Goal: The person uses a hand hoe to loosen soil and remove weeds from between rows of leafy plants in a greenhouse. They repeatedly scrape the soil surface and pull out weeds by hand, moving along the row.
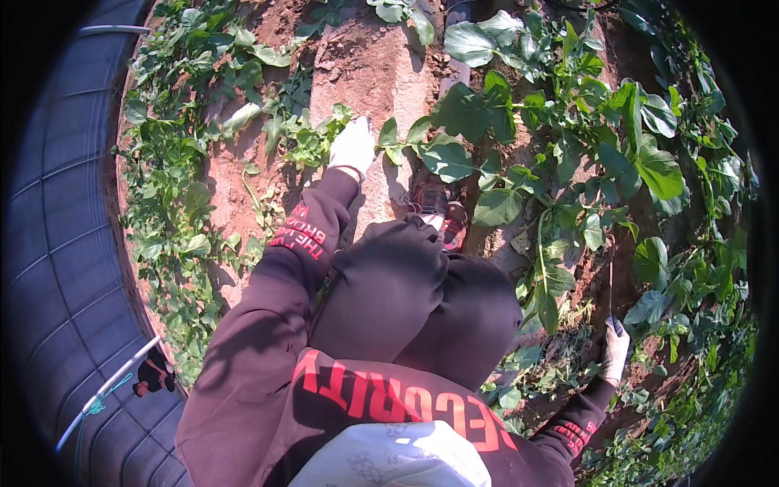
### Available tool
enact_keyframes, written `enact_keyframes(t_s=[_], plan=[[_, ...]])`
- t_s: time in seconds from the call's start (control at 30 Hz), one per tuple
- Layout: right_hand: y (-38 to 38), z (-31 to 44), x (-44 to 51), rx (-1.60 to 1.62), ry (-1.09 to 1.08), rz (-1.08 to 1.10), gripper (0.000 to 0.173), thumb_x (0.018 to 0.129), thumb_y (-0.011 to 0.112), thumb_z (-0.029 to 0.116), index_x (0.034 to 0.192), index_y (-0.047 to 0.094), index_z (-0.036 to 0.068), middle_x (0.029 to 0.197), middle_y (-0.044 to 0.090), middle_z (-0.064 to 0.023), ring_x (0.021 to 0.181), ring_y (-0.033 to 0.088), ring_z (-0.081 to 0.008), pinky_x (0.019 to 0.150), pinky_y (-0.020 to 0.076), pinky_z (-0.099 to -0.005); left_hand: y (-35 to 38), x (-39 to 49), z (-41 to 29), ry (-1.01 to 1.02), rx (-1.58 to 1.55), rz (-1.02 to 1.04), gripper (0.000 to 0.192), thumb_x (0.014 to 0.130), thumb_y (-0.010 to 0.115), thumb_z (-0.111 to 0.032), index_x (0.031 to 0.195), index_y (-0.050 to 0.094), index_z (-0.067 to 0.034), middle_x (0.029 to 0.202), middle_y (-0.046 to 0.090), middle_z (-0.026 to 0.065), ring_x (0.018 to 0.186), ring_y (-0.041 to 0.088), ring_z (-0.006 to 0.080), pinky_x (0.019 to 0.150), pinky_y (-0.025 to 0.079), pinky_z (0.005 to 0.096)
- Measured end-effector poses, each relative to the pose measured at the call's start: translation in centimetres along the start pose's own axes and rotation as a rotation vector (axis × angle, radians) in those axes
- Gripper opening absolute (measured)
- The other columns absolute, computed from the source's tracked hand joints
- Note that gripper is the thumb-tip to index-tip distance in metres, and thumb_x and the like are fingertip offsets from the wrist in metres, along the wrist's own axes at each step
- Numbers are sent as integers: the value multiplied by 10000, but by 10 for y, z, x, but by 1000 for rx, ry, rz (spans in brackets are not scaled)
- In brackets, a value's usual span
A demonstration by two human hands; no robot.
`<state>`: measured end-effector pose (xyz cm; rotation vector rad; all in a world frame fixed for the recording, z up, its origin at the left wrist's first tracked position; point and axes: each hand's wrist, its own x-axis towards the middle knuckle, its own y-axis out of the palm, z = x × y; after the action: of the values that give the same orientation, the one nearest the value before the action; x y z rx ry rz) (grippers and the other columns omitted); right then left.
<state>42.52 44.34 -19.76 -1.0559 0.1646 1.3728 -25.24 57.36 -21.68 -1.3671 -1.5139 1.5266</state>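
My left hand (353, 148), in a white glove, reaches forward over the soil with its back towards me. It touches a bunch of light green leaves (313, 141); its fingers are mostly hidden, so whether they grip the leaves does not show. Off to its other side lies the tip of a long lobed leaf (395, 143). Far to the right, my right hand (616, 352), also gloved, is closed around the dark handle of a hand tool (611, 286). The tool's thin metal shaft points away from me, and its far end is lost among the leaves.
Large leafy plants (535, 134) crowd the right side. A strip of low greens (170, 201) runs along the left, beside a dark sheet wall (67, 213) with cords across it. My shoes (447, 219) stand on the soil path (371, 67). A person (153, 374) is at the lower left.
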Motion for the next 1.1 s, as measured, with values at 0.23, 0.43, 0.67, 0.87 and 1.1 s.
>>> enact_keyframes(t_s=[0.23,0.43,0.67,0.87,1.1], plan=[[10,16,-12,43,11,-53,231,904,630,187,1039,653,2,744,548,49,607,445,-49,547,362,-223,27,52,12,-122,247,286,324,857,503,-215,1043,687,-25,1084,649,216,1036,629,346,884,502,412],[26,26,8,-25,44,64,342,902,627,184,1155,624,-46,959,653,3,794,534,-71,711,435,-219,26,61,99,-303,-354,136,180,851,587,-144,930,660,0,907,684,186,802,679,294,695,544,363],[3,-3,1,69,3,-6,295,904,633,203,1109,653,-8,738,543,75,564,393,-33,500,325,-213,-166,18,102,-124,-609,-404,426,877,656,-173,1228,477,-11,1083,618,125,789,669,228,714,555,317],[-3,-8,6,20,22,-6,179,909,624,178,925,651,2,680,486,81,605,386,-32,527,329,-212,-170,-68,101,-390,543,71,782,811,660,-477,1428,344,-116,1429,393,206,1121,584,329,915,486,392],[5,-4,0,40,-4,-12,223,914,613,192,1046,670,21,662,495,73,514,389,-37,473,326,-225,-19,-105,81,-123,-377,655,591,878,591,-367,1389,429,-118,1127,595,174,998,601,263,838,487,349]])
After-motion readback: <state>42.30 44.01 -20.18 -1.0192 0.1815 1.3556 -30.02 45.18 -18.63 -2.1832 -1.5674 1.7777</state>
